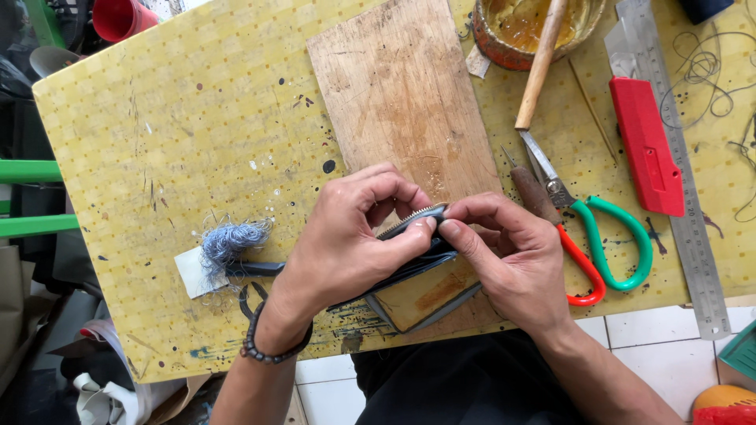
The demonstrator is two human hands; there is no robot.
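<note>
Both of my hands pinch a dark zippered leather pouch (416, 264) over the near edge of a yellow table (181, 134). My left hand (346, 240), with a beaded bracelet at the wrist, grips the zipper edge from the left. From the right, my right hand (512, 252) presses thumb and forefinger on the same edge. The pouch's tan lower part (421, 303) sticks out below my hands. A worn wooden board (402, 86) lies just beyond them.
Scissors with green and red handles (606, 244) and an awl lie right of my hands. A red utility knife (646, 145), a metal ruler (697, 236) and a glue pot with a wooden stick (539, 24) sit further right. A bundle of blue-grey thread (228, 240) lies left.
</note>
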